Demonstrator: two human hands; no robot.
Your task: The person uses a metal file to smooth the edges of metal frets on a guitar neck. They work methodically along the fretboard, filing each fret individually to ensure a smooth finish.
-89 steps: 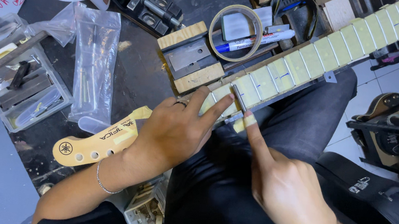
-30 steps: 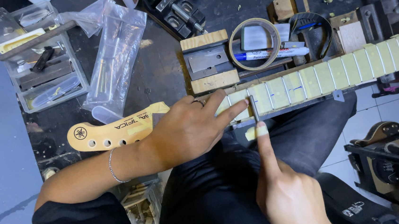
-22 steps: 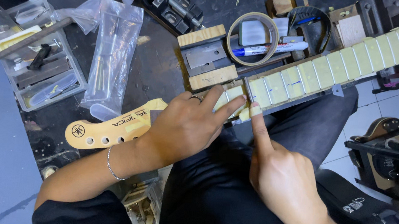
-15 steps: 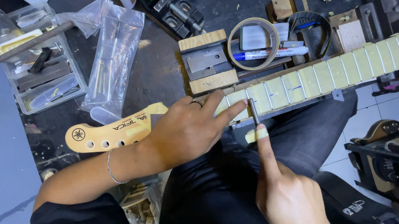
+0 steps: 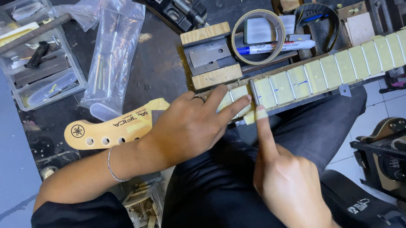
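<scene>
A pale wooden guitar neck [image 5: 312, 77] lies across my lap, its headstock [image 5: 110, 131] at the left and its fretboard covered in strips of masking tape between the frets. My left hand [image 5: 190, 125] presses down on the neck near the first frets, fingers spread. My right hand [image 5: 284, 183] holds a thin dark file [image 5: 254, 91] against a fret, the taped index finger stretched along it. The file stands across the neck just right of my left fingertips.
A wood-and-metal clamp block [image 5: 211, 56] sits beyond the neck, with a roll of tape [image 5: 259, 36] and a blue marker [image 5: 276, 47] beside it. A clear plastic bag [image 5: 113, 54] and a plastic parts organizer [image 5: 29, 52] lie at left. A black case [image 5: 378, 219] is at lower right.
My right hand has slid the file back and forth across the fret, ending a little nearer the neck. My left hand keeps its hold on the neck.
</scene>
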